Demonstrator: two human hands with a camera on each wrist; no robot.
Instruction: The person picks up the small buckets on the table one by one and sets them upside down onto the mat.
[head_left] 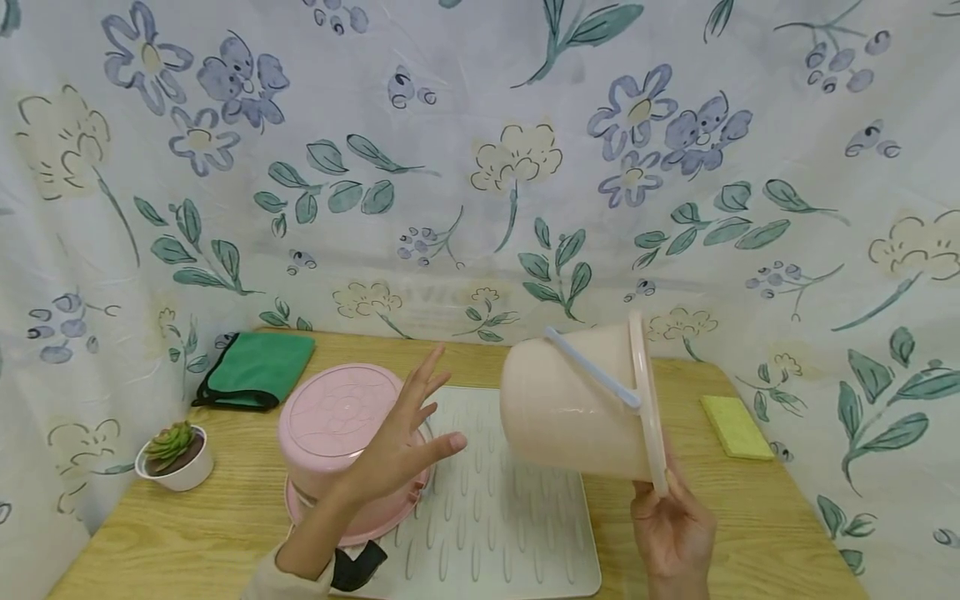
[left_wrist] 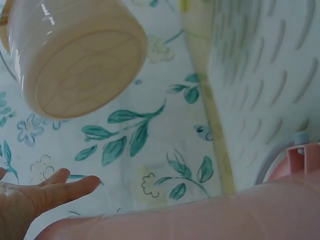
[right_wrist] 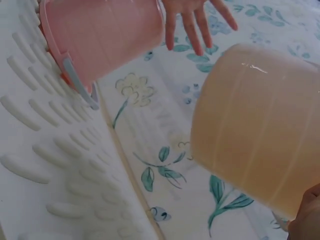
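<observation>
**Two buckets, one held in the air**

I see my right hand gripping the cream bucket by its rim, tipped on its side above the mat. My left hand hovers with fingers spread, holding nothing, just left of that bucket's base and over the upturned pink bucket resting on the mat's left edge.

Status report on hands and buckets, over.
Right hand grips cream bucket by rim, tilted, airborne. Left hand open above upturned pink bucket.
</observation>
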